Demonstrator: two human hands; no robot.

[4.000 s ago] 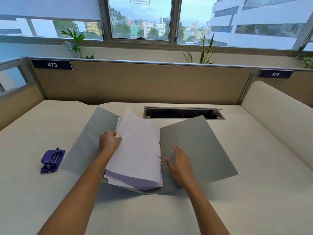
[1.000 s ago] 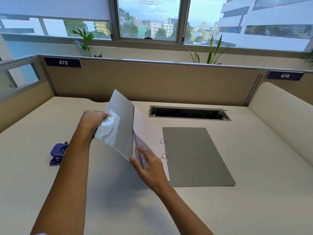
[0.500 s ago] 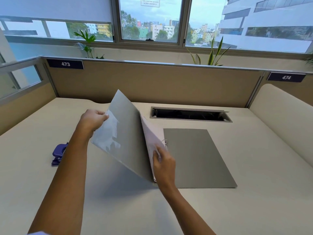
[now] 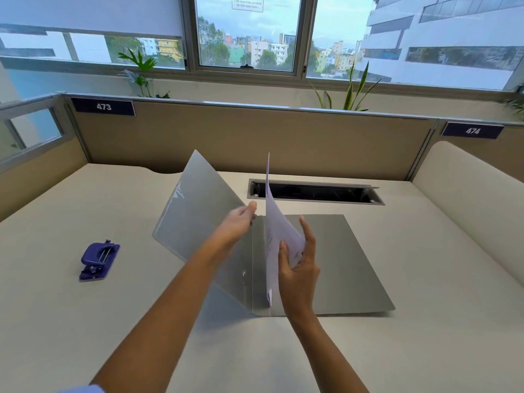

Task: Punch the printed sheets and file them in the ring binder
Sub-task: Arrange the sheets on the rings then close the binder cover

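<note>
Your ring binder (image 4: pixel 334 262) lies mid-worktop, back cover flat, spine facing you, w/ the front cover (image 4: pixel 198 217) lifted off the worktop (image 4: pixel 425 321) & tilted up to the left. The printed sheets (image 4: pixel 276 231) stand nearly upright on edge at the binder's spine, between the raised cover & the flat back cover; the rings are hidden behind them, so you can't tell from here if the sheets sit on them.

Your right hand (image 4: pixel 297 265) is on the binder's right side, fingers (image 4: pixel 307 231) curled round the near part of the sheet stack, thumb on the left face, other fingers on the right: clamped on the paper. Your left hand (image 4: pixel 236 224) is at the front cover, just left of the sheets; fingers bent & pinching the cover's inner edge, thumb tip up near the top.

The purple hole punch (image 4: pixel 99 260) sits flat on the worktop well left of the binder, apart from both hands. Behind the binder, a long cable slot (image 4: pixel 314 191) is cut into the worktop, & past it a tan partition (image 4: pixel 255 137) w/ number plates 473 (image 4: pixel 103 106) far left of the binder & 474 (image 4: pixel 472 131) far right. Plants (image 4: pixel 350 89) & windows (image 4: pixel 246 32) show above the partition.
</note>
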